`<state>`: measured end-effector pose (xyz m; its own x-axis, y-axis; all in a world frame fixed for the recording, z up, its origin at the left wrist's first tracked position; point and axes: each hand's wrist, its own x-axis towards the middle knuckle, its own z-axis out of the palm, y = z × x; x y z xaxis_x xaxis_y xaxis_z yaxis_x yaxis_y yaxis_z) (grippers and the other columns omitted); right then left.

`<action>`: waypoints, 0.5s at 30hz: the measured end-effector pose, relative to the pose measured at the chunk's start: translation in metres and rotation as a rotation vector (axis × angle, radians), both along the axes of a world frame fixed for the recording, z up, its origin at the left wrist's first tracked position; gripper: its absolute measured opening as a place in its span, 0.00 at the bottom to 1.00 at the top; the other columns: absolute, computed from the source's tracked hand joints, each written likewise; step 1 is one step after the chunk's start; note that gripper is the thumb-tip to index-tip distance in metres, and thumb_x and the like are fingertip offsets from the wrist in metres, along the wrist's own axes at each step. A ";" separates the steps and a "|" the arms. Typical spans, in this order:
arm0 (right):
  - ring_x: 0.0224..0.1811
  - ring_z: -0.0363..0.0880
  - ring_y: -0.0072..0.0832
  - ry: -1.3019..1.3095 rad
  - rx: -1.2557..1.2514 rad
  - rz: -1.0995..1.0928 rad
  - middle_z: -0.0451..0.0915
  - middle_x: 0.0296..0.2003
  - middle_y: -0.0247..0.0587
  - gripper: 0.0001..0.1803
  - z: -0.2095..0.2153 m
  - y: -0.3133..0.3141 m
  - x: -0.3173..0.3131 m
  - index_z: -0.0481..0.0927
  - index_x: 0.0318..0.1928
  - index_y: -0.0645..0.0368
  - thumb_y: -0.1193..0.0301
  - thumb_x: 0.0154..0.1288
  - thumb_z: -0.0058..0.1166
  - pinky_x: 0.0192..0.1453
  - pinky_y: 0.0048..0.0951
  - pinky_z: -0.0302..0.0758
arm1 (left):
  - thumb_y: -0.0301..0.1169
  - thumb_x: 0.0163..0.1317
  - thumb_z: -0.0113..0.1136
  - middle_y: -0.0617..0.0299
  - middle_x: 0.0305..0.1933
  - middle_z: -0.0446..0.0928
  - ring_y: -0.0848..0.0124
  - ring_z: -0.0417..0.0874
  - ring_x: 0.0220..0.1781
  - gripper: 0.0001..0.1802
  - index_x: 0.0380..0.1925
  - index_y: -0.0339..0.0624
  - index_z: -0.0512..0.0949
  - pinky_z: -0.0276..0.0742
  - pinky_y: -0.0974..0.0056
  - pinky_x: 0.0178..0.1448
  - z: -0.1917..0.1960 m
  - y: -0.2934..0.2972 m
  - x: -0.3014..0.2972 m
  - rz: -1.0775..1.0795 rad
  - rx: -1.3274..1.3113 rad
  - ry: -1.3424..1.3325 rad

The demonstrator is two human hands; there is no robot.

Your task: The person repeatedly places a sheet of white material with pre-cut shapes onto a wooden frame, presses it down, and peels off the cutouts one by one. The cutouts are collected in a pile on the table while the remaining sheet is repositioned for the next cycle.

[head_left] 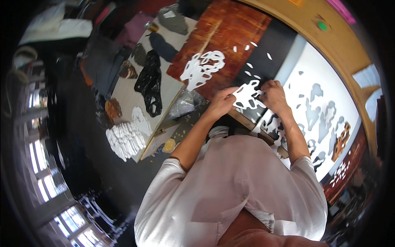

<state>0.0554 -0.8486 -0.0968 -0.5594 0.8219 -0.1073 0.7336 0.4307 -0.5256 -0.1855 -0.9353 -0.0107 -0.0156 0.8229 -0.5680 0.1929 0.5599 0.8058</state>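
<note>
A thin white sheet with leaf-shaped holes point(243, 98) is held above the front of the dark work surface. My left hand point(223, 101) pinches its left edge between thumb and fingers. At the opposite edge my right hand point(275, 96) is closed on the sheet, its fingertips partly hidden. Small white leaf-shaped pieces point(249, 65) lie scattered on the dark strip point(269, 45) beyond my hands. Left of them, a heap of similar white cut-out sheets point(203, 68) rests on a reddish-brown board point(224, 29).
To the right, a bright white panel point(329, 78) carries grey, dark and brown cut-out scraps. A pale table point(164, 92) on the left bears black cut-out material point(149, 82), dark cloth-like pieces and a white stack point(125, 140). Clear plastic point(182, 105) sits between that table and me.
</note>
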 end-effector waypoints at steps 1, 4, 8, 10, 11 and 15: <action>0.50 0.82 0.45 0.194 -0.167 -0.127 0.85 0.46 0.47 0.15 0.006 0.002 -0.003 0.86 0.48 0.57 0.70 0.60 0.72 0.57 0.43 0.80 | 0.22 0.72 0.51 0.63 0.52 0.85 0.78 0.84 0.43 0.25 0.68 0.38 0.80 0.84 0.70 0.44 0.002 -0.005 -0.004 0.050 0.010 -0.039; 0.39 0.76 0.22 0.554 -0.541 -0.316 0.80 0.35 0.35 0.17 0.038 0.025 -0.018 0.84 0.54 0.58 0.73 0.67 0.72 0.47 0.25 0.76 | 0.21 0.73 0.51 0.62 0.53 0.85 0.77 0.85 0.44 0.25 0.69 0.37 0.79 0.85 0.70 0.45 0.009 -0.016 -0.029 0.193 0.112 -0.078; 0.45 0.80 0.24 0.747 -0.236 -0.098 0.85 0.44 0.37 0.21 0.080 0.077 -0.073 0.84 0.60 0.59 0.67 0.70 0.70 0.54 0.28 0.78 | 0.23 0.76 0.50 0.60 0.53 0.85 0.74 0.87 0.47 0.21 0.66 0.36 0.80 0.87 0.69 0.43 0.022 -0.022 -0.090 0.350 0.388 -0.141; 0.52 0.84 0.34 0.673 -0.194 0.055 0.86 0.53 0.45 0.26 0.081 0.102 -0.119 0.83 0.62 0.60 0.61 0.70 0.69 0.60 0.35 0.79 | 0.23 0.76 0.51 0.59 0.53 0.85 0.74 0.87 0.46 0.19 0.63 0.33 0.80 0.87 0.69 0.42 0.021 -0.013 -0.126 0.321 0.327 0.035; 0.58 0.83 0.41 0.551 -0.201 0.095 0.84 0.57 0.49 0.28 0.076 0.113 -0.143 0.82 0.65 0.60 0.59 0.70 0.69 0.65 0.38 0.78 | 0.30 0.72 0.60 0.51 0.58 0.83 0.63 0.88 0.53 0.26 0.68 0.33 0.75 0.88 0.60 0.51 0.017 -0.007 -0.142 0.292 0.223 0.124; 0.73 0.72 0.53 0.017 -0.124 0.287 0.76 0.69 0.55 0.36 0.038 0.131 -0.207 0.76 0.72 0.60 0.60 0.67 0.70 0.78 0.44 0.69 | 0.46 0.59 0.73 0.33 0.65 0.74 0.40 0.77 0.68 0.51 0.76 0.30 0.63 0.73 0.46 0.72 -0.019 0.000 -0.161 0.038 0.080 0.947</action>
<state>-0.1519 -0.7174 -0.0591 -0.7693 0.6114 -0.1855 0.5820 0.5507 -0.5983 -0.3467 -0.9350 -0.0300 -0.4681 0.8483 -0.2477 0.7686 0.5291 0.3595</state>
